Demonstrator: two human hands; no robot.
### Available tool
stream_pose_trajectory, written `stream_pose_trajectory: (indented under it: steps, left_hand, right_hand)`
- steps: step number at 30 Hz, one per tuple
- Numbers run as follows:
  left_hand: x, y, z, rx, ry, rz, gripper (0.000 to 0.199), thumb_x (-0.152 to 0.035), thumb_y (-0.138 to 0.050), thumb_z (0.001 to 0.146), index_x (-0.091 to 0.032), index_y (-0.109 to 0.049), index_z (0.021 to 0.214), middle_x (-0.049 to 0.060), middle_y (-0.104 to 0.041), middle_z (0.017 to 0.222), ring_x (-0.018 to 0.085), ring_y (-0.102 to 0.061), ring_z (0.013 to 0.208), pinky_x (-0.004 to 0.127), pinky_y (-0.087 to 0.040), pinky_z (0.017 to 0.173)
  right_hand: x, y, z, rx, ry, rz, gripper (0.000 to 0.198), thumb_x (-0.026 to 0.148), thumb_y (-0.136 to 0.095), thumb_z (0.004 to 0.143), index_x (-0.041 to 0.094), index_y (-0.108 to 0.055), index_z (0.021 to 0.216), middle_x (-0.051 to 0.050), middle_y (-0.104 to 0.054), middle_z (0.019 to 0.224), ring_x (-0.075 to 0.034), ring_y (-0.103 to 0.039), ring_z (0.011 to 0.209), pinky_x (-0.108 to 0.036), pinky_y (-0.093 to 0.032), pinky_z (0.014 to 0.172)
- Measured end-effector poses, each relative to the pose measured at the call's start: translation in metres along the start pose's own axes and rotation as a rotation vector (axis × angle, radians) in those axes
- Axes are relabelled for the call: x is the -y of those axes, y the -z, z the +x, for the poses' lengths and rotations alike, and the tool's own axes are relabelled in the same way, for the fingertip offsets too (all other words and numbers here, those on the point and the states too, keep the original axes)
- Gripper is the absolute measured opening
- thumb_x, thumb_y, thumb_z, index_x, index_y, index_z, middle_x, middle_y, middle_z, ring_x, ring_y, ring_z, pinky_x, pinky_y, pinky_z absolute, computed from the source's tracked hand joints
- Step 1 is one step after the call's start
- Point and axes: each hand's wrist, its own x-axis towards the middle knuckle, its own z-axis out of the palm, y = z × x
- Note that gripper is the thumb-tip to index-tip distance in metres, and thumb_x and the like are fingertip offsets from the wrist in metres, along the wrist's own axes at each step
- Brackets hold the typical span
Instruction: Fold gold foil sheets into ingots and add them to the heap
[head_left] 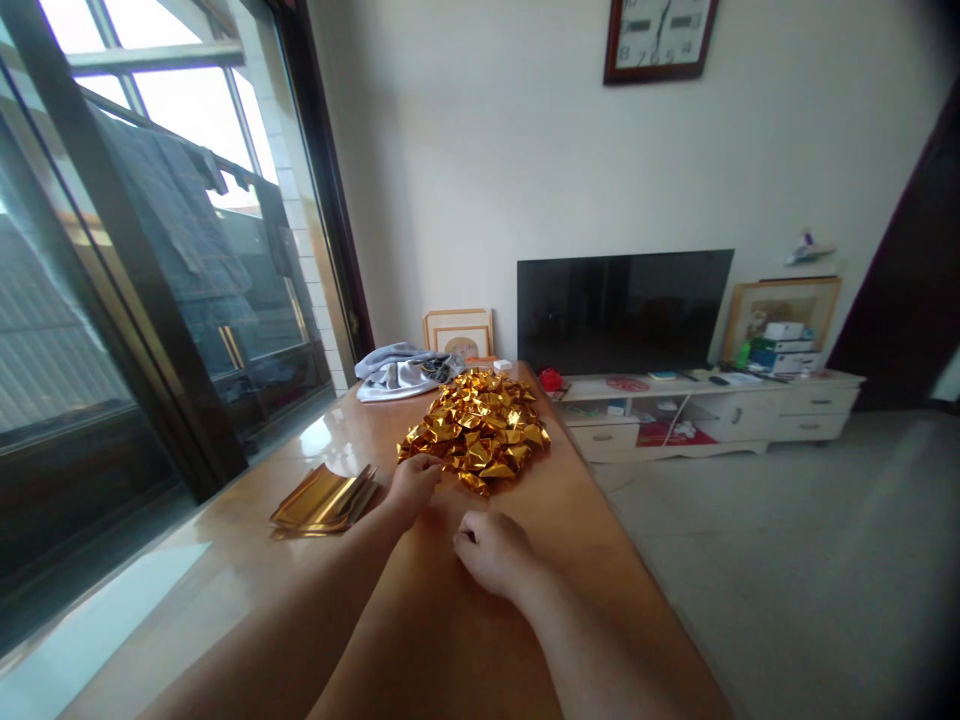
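Wooden table: left hand pinching edge of gold foil pile; right hand loosely curled, empty. Better lifting one piece cleanly.

Ahead of your left hand the heap of crumpled gold foil pieces blocks the middle of the glossy brown wooden table. To your left, a flat stack of gold foil sheets sits near. Bare tabletop lies between them, and around your right hand. A grey bundled cloth closes the far end.
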Motion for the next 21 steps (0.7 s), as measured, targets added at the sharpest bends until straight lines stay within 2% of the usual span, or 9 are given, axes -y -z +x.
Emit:
stream_pose_trajectory:
  steps: [5, 9, 12, 15, 18, 21]
  left_hand:
    - [-0.001, -0.006, -0.009, 0.012, -0.026, 0.017, 0.01, -0.018, -0.068, 0.067, -0.017, -0.067, 0.077, 0.0, -0.061, 0.062, 0.014, -0.051, 0.056, 0.023, -0.035, 0.054]
    - [-0.004, -0.018, -0.009, 0.027, -0.085, 0.058, 0.007, -0.017, -0.067, 0.069, -0.018, -0.069, 0.076, 0.002, -0.064, 0.067, 0.016, -0.055, 0.063, 0.024, -0.036, 0.058]
    - [-0.005, -0.025, -0.006, 0.033, -0.129, 0.093, 0.003, -0.017, -0.068, 0.069, -0.019, -0.069, 0.072, 0.002, -0.065, 0.069, 0.017, -0.056, 0.068, 0.024, -0.037, 0.062]
    - [-0.004, -0.029, -0.004, 0.023, -0.156, 0.112, 0.004, -0.017, -0.067, 0.071, -0.019, -0.07, 0.073, 0.002, -0.067, 0.072, 0.018, -0.057, 0.07, 0.025, -0.038, 0.064]
    - [-0.001, -0.028, -0.001, -0.016, -0.166, 0.127, 0.009, -0.017, -0.066, 0.073, -0.019, -0.072, 0.079, 0.003, -0.069, 0.077, 0.019, -0.059, 0.073, 0.025, -0.039, 0.067]
    - [0.002, -0.025, 0.0, -0.073, -0.17, 0.139, 0.012, -0.017, -0.066, 0.074, -0.02, -0.073, 0.083, 0.005, -0.07, 0.081, 0.02, -0.06, 0.077, 0.026, -0.04, 0.07]
  right_hand:
    - [-0.003, 0.0, 0.002, -0.012, -0.012, 0.098, 0.017, 0.026, -0.055, 0.085, 0.019, -0.061, 0.071, 0.0, -0.063, 0.068, -0.012, -0.05, 0.062, -0.025, -0.023, 0.055]
    - [-0.004, -0.001, 0.008, -0.114, -0.07, 0.328, 0.019, 0.025, -0.053, 0.083, 0.019, -0.056, 0.066, 0.001, -0.061, 0.064, -0.012, -0.05, 0.061, -0.023, -0.028, 0.054]
    - [-0.004, 0.003, 0.012, -0.194, -0.191, 0.64, 0.018, 0.027, -0.054, 0.08, 0.019, -0.055, 0.065, 0.002, -0.058, 0.057, -0.011, -0.049, 0.055, -0.022, -0.031, 0.052]
    - [-0.007, 0.013, 0.017, -0.327, -0.398, 1.022, 0.016, 0.031, -0.061, 0.076, 0.019, -0.055, 0.066, 0.005, -0.05, 0.049, -0.009, -0.04, 0.045, -0.022, -0.027, 0.045]
    - [-0.016, 0.022, 0.022, -0.436, -0.507, 1.133, 0.019, 0.037, -0.058, 0.078, 0.019, -0.056, 0.073, 0.008, -0.043, 0.045, -0.008, -0.032, 0.038, -0.022, -0.021, 0.04]
    - [-0.024, 0.027, 0.025, -0.504, -0.554, 1.196, 0.021, 0.039, -0.057, 0.079, 0.019, -0.057, 0.076, 0.008, -0.041, 0.046, -0.007, -0.03, 0.038, -0.021, -0.021, 0.038]
